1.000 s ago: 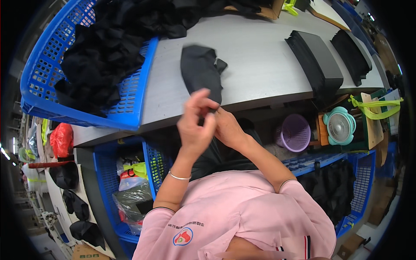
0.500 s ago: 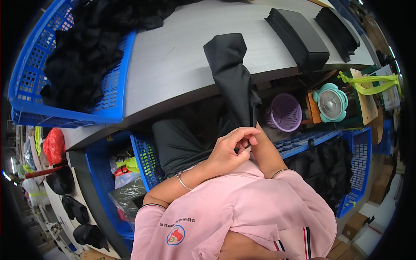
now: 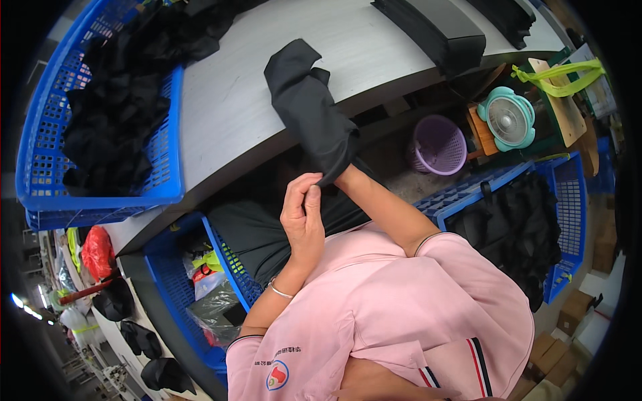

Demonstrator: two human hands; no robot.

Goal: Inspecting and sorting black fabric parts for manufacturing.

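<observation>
A black fabric tube [image 3: 311,113] stands up over the table's front edge, its far end bent and crumpled. My right forearm [image 3: 384,200] runs into its lower opening, so the cloth covers my right hand and the fingers are hidden. At the tube's lower rim, my left hand [image 3: 304,217] pinches the cloth edge between thumb and fingers. A bracelet circles my left wrist.
A blue crate [image 3: 100,194] heaped with black fabric sits on the grey table [image 3: 227,107] at left. Stacked black pieces [image 3: 441,33] lie far right. Lower down are a purple basket [image 3: 438,147], a teal fan [image 3: 508,117], and blue crates at my left [image 3: 160,267] and right [image 3: 572,214].
The black fabric tube has swung left with my right arm inside it. My left hand has moved left and up, from in front of my right forearm to the tube's rim.
</observation>
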